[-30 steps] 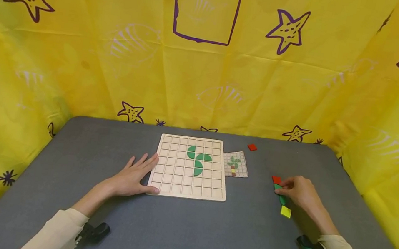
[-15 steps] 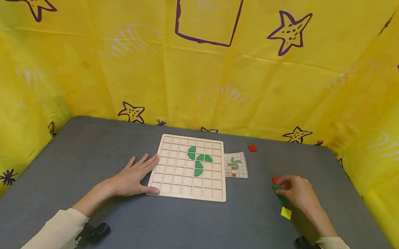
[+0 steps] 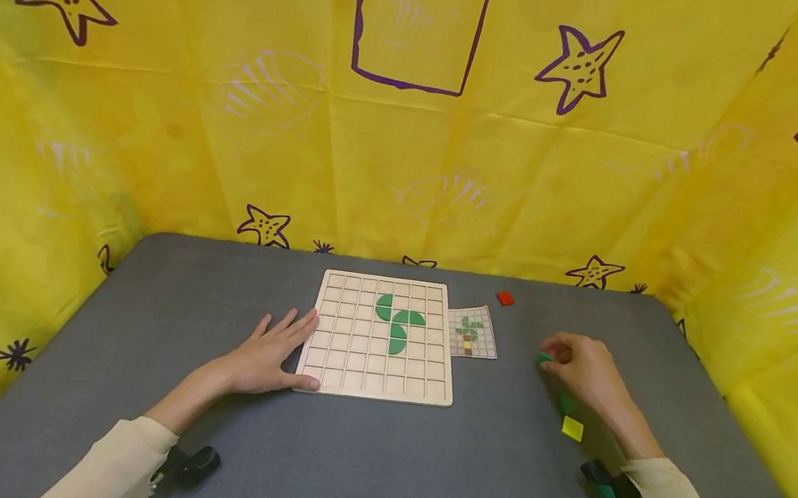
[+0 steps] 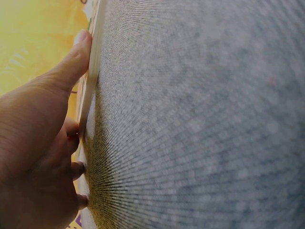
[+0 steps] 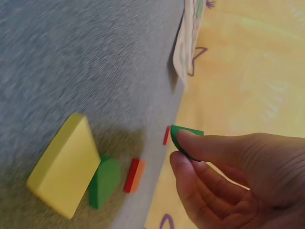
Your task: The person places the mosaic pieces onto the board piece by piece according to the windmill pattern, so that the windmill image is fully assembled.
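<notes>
My right hand (image 3: pixel 583 374) pinches a green quarter-circle tile (image 5: pixel 188 139) between thumb and fingers, lifted off the table. Below that hand lie a yellow square tile (image 3: pixel 572 428) and another green tile (image 3: pixel 567 403). A red tile (image 5: pixel 135 175) lies beyond them in the right wrist view; in the head view the hand hides it. On the left, my left hand (image 3: pixel 263 361) rests with spread fingers on the left edge of the wooden grid board (image 3: pixel 348 352). Several green quarter-circle tiles (image 3: pixel 398 340) sit in the board's squares, making rounded shapes.
A pattern card (image 3: pixel 481 344), printed with a green, brown and yellow figure on a grid, lies against the board's right edge. Farther back is a lone red tile (image 3: pixel 505 298). The grey table (image 3: pixel 369 472) ends at a yellow curtain (image 3: pixel 409 175).
The right hand has picked the green tile up from the row and moved slightly up and left with it. The left hand has stayed on the board.
</notes>
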{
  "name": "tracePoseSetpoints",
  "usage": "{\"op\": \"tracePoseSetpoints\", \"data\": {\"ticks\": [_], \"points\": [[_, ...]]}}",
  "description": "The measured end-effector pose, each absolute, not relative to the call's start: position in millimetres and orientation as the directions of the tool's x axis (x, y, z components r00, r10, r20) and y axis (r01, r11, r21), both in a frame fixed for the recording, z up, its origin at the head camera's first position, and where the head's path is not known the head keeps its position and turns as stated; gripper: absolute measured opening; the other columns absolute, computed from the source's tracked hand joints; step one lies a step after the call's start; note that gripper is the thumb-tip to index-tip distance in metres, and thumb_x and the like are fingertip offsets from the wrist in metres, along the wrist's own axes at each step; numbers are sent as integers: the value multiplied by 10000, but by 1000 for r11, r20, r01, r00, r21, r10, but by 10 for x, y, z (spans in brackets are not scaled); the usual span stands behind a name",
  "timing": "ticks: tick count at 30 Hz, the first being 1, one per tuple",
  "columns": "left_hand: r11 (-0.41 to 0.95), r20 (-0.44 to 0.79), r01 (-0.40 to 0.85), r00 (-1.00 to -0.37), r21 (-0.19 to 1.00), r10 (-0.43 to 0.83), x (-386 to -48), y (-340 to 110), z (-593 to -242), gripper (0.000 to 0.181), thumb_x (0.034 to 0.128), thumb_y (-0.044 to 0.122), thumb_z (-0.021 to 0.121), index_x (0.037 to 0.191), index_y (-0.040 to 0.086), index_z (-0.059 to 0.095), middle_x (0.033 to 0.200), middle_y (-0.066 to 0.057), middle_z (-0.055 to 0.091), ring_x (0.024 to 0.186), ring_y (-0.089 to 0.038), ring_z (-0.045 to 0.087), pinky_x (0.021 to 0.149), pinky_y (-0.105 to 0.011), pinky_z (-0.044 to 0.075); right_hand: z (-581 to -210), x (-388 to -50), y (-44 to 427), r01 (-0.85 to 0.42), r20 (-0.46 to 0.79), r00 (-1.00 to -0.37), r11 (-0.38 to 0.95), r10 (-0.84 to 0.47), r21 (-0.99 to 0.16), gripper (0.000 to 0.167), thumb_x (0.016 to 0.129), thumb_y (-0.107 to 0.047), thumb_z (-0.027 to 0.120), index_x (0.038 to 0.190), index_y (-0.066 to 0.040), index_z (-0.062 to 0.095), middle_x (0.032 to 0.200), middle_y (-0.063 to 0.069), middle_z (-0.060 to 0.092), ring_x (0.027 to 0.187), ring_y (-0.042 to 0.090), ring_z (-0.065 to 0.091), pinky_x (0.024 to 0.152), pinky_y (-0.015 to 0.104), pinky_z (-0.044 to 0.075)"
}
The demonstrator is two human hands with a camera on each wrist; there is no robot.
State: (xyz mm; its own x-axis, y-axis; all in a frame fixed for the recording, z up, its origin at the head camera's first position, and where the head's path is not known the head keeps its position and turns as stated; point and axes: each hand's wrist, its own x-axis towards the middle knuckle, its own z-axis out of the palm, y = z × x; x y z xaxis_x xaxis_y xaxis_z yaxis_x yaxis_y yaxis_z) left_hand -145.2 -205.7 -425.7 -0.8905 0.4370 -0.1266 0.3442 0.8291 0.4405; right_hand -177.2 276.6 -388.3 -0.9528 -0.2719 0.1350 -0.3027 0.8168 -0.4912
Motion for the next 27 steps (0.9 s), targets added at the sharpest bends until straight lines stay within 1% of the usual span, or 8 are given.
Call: {"op": "tracePoseSetpoints", "data": {"ticks": [8,14,16,19,25,27], "points": [[829,-121,345,-892,440,436,-1445,-2062,-4256,1075,814,631,674,1561,33,185,1631,-124,139,1478,-423,76,1122,-659,-16,-3848,-1839,2621,-307,144,-951,804,-272,-509,157,846,-10,718,1002,2,732,922,122,726,810,280,667,712,454,551],[830,-122,344,-893,438,434,-1446,-2053,-4255,1071,816,628,674,1562,34,186,1632,-121,138,1479,-420,73,1124,-656,-17,-3885,-1904,2482,-325,196,-946,783,-260,-530,296,840,27,717,1126,69,653,929,164,703,825,323,679,731,466,558],[830,-122,344,-893,439,434,-1446,-2051,-4255,1066,819,619,678,1562,34,186,1632,-121,138,1479,-420,74,1125,-654,-19,-3898,-1927,2424,-330,215,-943,772,-252,-543,323,836,32,726,1140,85,632,926,178,696,823,332,679,739,468,557],[832,-127,342,-892,437,434,-1444,-2050,-4257,1068,819,618,679,1562,33,182,1633,-120,136,1480,-420,72,1125,-654,-21,-3907,-1963,2334,-332,225,-943,765,-247,-552,291,838,9,740,1106,75,648,941,182,705,825,328,682,742,463,557],[835,-133,341,-891,433,433,-1450,-2051,-4262,1075,817,633,668,1564,40,173,1635,-111,128,1484,-410,59,1126,-651,-24,-3877,-2039,2171,-359,238,-933,768,-271,-531,160,852,-52,750,1006,-10,741,941,116,732,815,272,674,730,442,545],[835,-136,340,-891,433,433,-1453,-2048,-4257,1074,819,631,668,1565,39,170,1635,-112,126,1484,-409,53,1126,-651,-28,-3867,-2062,2116,-369,241,-929,762,-282,-532,148,858,-42,740,1002,-8,749,941,121,733,808,267,669,724,439,541]]}}
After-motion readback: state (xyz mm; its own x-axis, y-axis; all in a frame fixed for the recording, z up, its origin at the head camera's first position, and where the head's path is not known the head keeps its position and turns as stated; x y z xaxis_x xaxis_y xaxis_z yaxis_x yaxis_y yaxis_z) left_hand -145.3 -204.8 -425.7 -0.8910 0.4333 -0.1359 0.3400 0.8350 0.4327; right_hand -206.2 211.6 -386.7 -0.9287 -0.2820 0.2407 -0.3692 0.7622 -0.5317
